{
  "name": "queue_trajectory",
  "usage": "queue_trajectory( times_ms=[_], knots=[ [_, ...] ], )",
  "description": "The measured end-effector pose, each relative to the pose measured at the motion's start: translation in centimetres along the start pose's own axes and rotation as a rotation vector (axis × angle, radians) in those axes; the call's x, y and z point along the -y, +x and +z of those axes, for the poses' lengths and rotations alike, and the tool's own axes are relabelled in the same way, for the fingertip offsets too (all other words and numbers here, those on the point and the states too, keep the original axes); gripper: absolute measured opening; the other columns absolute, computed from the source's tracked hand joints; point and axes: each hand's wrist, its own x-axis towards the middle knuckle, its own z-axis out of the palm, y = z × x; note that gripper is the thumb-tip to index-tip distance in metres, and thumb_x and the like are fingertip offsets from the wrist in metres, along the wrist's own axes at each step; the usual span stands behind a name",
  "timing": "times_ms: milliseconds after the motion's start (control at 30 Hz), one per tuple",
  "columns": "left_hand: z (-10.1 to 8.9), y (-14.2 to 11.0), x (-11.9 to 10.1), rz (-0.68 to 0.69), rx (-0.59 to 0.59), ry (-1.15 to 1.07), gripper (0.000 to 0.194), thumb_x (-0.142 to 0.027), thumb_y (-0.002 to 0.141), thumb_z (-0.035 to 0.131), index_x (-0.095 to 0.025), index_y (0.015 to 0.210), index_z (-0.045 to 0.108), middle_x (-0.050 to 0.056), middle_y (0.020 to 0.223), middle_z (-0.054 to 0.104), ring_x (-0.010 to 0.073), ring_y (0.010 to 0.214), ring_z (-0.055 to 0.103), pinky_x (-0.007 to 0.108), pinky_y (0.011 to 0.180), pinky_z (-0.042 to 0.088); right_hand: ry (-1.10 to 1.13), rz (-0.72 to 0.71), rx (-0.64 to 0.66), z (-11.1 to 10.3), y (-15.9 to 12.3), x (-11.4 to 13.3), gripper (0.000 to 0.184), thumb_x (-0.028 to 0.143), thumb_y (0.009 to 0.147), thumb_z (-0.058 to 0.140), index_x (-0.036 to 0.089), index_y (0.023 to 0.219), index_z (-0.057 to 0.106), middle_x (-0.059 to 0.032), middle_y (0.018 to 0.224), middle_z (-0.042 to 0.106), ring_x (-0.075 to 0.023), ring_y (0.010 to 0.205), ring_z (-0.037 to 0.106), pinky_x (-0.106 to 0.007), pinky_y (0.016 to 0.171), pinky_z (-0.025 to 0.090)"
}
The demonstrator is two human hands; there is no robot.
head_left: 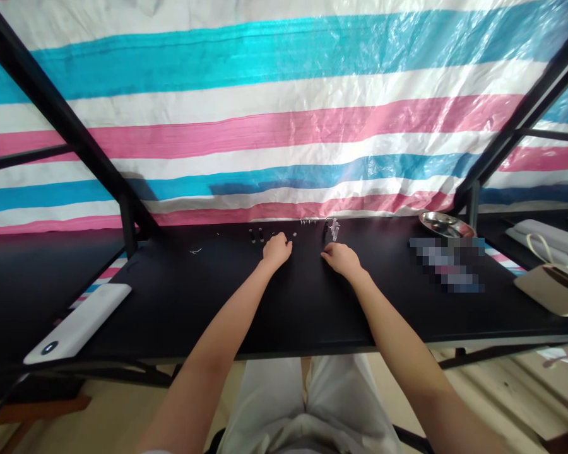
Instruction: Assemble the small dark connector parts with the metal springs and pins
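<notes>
My left hand (pixel 278 250) rests on the black table (pixel 199 296) with its fingers curled; anything within them is hidden. Beside its fingertips lies a tiny pale piece (pixel 294 234). Two small dark pieces with light ends (pixel 256 235) are to its left. Farther right, the fingers of my right hand (pixel 341 257) are drawn together low over the tabletop, and I cannot make out anything between them. Just beyond that hand are a cluster of small whitish parts (pixel 335 229) and a small dark part (pixel 326 228). A row of tiny shiny pieces (pixel 307 221) lies along the back edge.
A shiny metal dish (pixel 447 225) stands at the back right, behind a pixelated patch. A long white device (pixel 78 323) lies at the left, and a beige pouch (pixel 551 289) at the right. Black frame bars (pixel 71 135) slant before a striped plastic sheet (pixel 284 129).
</notes>
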Motion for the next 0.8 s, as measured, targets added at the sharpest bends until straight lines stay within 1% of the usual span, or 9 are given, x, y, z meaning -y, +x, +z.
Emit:
queue_trajectory(
  times_ms=[67,167,267,333,533,800],
  knots=[
    [0.0,-1.2,0.4,0.047,-0.024,-0.082,0.019,-0.036,0.081,0.050,-0.020,0.089,0.057,0.007,0.088,0.065,0.0200,0.080,0.061,0.030,0.069,0.044,0.065,-0.049,-0.033,-0.1,-0.2,0.4,0.026,0.038,0.083,0.049,0.022,0.098,0.063,-0.0076,0.094,0.066,-0.0203,0.085,0.061,-0.028,0.073,0.043],
    [-0.1,-3.1,1.0,0.122,-0.061,-0.209,0.014,-0.033,0.079,0.055,-0.021,0.086,0.057,0.003,0.080,0.065,0.0164,0.074,0.060,0.027,0.067,0.043,0.215,-0.115,-0.117,-0.1,-0.6,1.2,0.027,0.039,0.085,0.045,0.023,0.097,0.063,-0.0051,0.090,0.067,-0.0188,0.083,0.061,-0.026,0.072,0.042],
    [-0.1,-4.4,1.5,0.183,-0.098,-0.322,0.013,-0.030,0.077,0.058,-0.021,0.087,0.058,0.002,0.081,0.065,0.0141,0.073,0.059,0.025,0.067,0.042,0.349,-0.158,-0.201,-0.1,-0.9,1.9,0.029,0.040,0.086,0.042,0.022,0.095,0.062,-0.0038,0.087,0.067,-0.0171,0.079,0.061,-0.025,0.070,0.042],
    [0.0,-4.8,1.6,0.209,-0.122,-0.373,0.013,-0.028,0.077,0.059,-0.021,0.087,0.058,0.001,0.081,0.065,0.0129,0.070,0.058,0.024,0.066,0.042,0.405,-0.198,-0.226,0.0,-1.0,2.3,0.031,0.042,0.086,0.040,0.022,0.094,0.062,-0.0033,0.085,0.066,-0.0159,0.074,0.060,-0.025,0.067,0.041],
    [0.2,-5.2,1.5,0.268,-0.153,-0.432,0.014,-0.028,0.077,0.058,-0.021,0.089,0.058,0.000,0.082,0.064,0.0100,0.063,0.055,0.022,0.062,0.041,0.489,-0.316,-0.208,0.6,-1.2,2.7,0.033,0.043,0.087,0.038,0.020,0.090,0.061,-0.0025,0.078,0.064,-0.0133,0.065,0.055,-0.023,0.063,0.040],
    [0.0,-5.6,1.0,0.262,-0.168,-0.482,0.016,-0.031,0.077,0.057,-0.020,0.090,0.058,-0.001,0.083,0.062,0.0059,0.050,0.045,0.020,0.055,0.038,0.562,-0.369,-0.156,1.0,-1.2,2.7,0.037,0.046,0.088,0.034,0.018,0.083,0.057,-0.0001,0.067,0.058,-0.0122,0.061,0.052,-0.023,0.063,0.040]
  ],
)
